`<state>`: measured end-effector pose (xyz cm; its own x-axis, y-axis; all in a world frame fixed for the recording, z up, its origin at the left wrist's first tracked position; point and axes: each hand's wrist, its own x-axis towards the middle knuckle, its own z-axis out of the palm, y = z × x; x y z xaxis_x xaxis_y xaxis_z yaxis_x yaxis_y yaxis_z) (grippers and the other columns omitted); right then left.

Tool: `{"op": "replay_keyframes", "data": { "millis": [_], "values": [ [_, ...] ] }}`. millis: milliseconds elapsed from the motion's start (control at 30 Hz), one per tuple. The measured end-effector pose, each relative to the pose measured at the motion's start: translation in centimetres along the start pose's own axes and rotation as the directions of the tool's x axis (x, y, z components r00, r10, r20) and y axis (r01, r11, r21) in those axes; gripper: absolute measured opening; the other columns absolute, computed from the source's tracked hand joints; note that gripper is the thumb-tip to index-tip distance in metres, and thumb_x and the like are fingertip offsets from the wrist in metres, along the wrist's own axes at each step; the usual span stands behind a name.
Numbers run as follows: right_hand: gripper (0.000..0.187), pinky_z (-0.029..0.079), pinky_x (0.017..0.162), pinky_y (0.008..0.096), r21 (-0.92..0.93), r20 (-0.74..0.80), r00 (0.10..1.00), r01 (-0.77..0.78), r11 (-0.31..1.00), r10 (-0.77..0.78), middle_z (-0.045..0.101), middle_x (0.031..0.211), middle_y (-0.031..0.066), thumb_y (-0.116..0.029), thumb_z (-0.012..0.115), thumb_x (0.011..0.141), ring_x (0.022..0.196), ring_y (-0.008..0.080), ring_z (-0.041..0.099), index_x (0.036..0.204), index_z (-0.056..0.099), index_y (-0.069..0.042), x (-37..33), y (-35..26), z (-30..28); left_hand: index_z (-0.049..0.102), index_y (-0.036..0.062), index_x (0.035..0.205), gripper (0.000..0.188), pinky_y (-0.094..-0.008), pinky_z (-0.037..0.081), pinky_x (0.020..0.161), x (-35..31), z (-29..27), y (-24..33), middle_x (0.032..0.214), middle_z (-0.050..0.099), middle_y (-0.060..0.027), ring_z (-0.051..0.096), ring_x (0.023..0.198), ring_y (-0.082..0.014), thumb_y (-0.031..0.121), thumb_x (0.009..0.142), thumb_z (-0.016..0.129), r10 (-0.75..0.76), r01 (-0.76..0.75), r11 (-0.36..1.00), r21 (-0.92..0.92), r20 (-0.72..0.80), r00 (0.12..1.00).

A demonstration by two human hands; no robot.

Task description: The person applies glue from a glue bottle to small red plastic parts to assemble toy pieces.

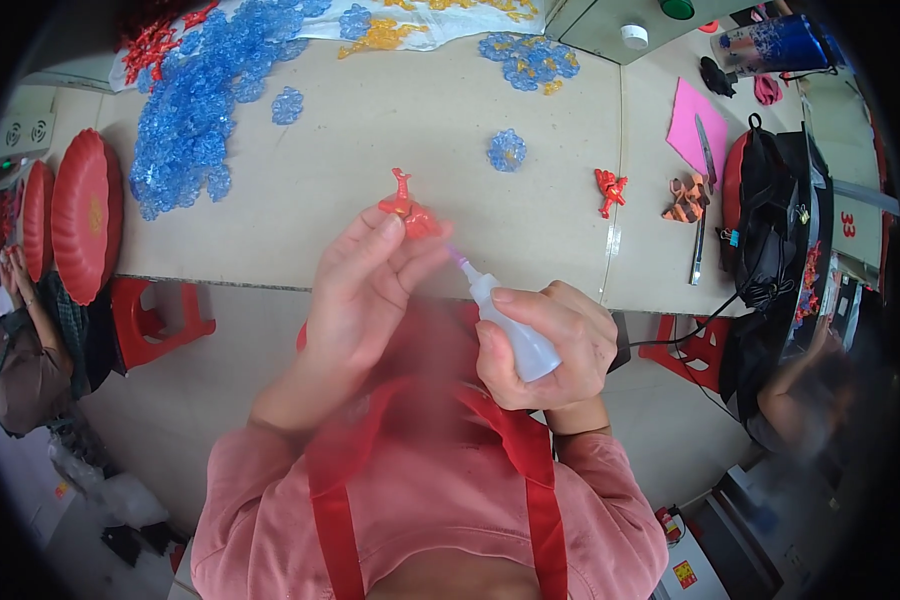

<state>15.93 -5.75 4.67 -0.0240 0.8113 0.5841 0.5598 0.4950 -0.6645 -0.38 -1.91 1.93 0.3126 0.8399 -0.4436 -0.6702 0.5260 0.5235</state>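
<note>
Between the thumb and fingers of my left hand [365, 265] is a small glossy red figurine [402, 208], raised over the table's near edge. My right hand [560, 340] wraps round a translucent white squeeze bottle [515, 330], tilted so its narrow purple-tipped nozzle points up and left. The tip is close to my left fingertips; whether it touches them I cannot tell. Beyond my right hand lies a clear blue flower-shaped piece [507, 150] with yellow in it. Another red figurine [611, 192] rests farther right on the table.
A big pile of clear blue pieces [185, 130] covers the table's far left, with amber pieces [385, 37] behind. To the right are a pink sheet [695, 125], tweezers [707, 148] and a black bag [767, 220]. Red scalloped trays [88, 215] stand left. Other people sit at both sides.
</note>
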Motion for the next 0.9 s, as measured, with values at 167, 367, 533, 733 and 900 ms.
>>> {"op": "replay_keyframes", "data": {
  "millis": [167,367,533,733,900],
  "values": [
    [0.032,0.041,0.041,0.0238,0.001,-0.002,1.0,0.001,1.0,-0.001,0.057,0.06,0.005,0.0,0.069,0.055,0.044,0.0169,0.052,0.085,0.06,-0.001,0.1,0.0,0.0,0.047,-0.0033,0.111,0.028,-0.0294,0.05,0.086,0.0,0.0,0.0,0.107,0.056,-0.0138,0.057,0.102,-0.02,0.016,0.09,0.047,-0.001,0.001,1.0,0.005,0.0,1.0],
    [0.029,0.032,0.036,0.0231,0.017,-0.01,0.999,0.048,0.999,-0.048,0.057,0.061,0.006,-0.001,0.064,0.06,0.039,0.0125,0.041,0.088,0.055,0.0,0.0,0.3,0.1,0.047,-0.0025,0.112,0.028,-0.0313,0.05,0.087,0.1,0.0,-0.1,0.108,0.056,-0.0135,0.057,0.102,-0.0211,0.016,0.09,0.047,0.003,-0.003,1.0,-0.008,0.002,1.0],
    [0.032,0.042,0.042,0.0236,0.035,0.018,0.999,-0.041,0.999,0.04,0.06,0.064,0.0052,0.0,0.07,0.055,0.044,0.017,0.053,0.085,0.059,-0.002,0.3,-0.7,-0.8,0.048,-0.0013,0.111,0.026,-0.0333,0.046,0.088,0.0,0.4,0.1,0.102,0.058,-0.0085,0.057,0.101,-0.0222,0.013,0.089,0.05,-0.022,0.022,1.0,-0.004,-0.005,1.0],
    [0.032,0.042,0.041,0.0238,0.051,0.027,0.999,-0.028,0.998,0.026,0.06,0.063,0.0058,0.0,0.07,0.055,0.044,0.0174,0.053,0.085,0.059,-0.002,0.4,-0.5,-0.5,0.047,-0.0032,0.115,0.031,-0.0341,0.045,0.088,-0.1,0.5,0.2,0.103,0.058,-0.0088,0.056,0.1,-0.0217,0.012,0.089,0.05,0.007,-0.008,0.999,0.04,0.005,1.0],
    [0.031,0.041,0.04,0.0233,0.067,0.001,1.0,-0.01,0.998,0.01,0.058,0.059,0.0063,0.0,0.069,0.055,0.043,0.0176,0.053,0.084,0.06,-0.001,0.4,-0.3,-0.1,0.045,-0.0038,0.118,0.034,-0.0359,0.045,0.089,-0.3,0.6,0.2,0.104,0.057,-0.0093,0.056,0.1,-0.0221,0.011,0.089,0.051,0.039,-0.039,0.997,0.064,0.005,0.999]
  ]
}}
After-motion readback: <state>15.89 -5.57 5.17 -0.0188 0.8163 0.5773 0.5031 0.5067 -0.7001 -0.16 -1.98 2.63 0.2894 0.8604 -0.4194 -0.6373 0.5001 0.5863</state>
